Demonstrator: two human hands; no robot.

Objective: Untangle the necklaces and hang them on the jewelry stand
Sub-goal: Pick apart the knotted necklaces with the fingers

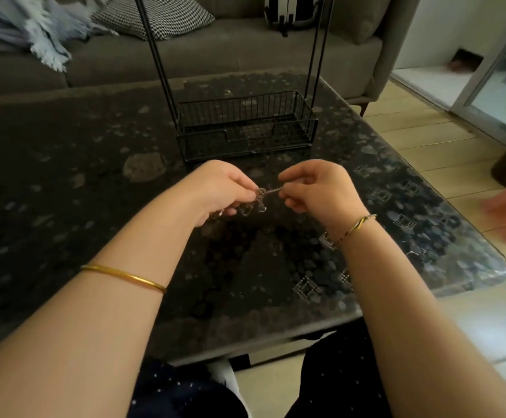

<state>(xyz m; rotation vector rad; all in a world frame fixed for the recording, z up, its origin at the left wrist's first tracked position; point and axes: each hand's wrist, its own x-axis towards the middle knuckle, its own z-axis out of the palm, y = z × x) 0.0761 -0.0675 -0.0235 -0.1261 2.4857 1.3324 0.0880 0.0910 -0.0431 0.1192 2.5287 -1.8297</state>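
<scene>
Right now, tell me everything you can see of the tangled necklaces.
The necklaces are thin silvery chains bunched in one small knot, held above the dark table. The left hand pinches the knot; the right hand pinches a short taut strand from it. Loops dangle below. Their number cannot be told.

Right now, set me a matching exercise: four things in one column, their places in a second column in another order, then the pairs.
Things
1. necklaces
2. stand
3. bangle
4. cushion

Places
A. on the sofa
B. round the left forearm
C. pinched between the left hand and the right hand
D. on the table, beyond the hands

Pairs: 1-C, 2-D, 3-B, 4-A
</scene>
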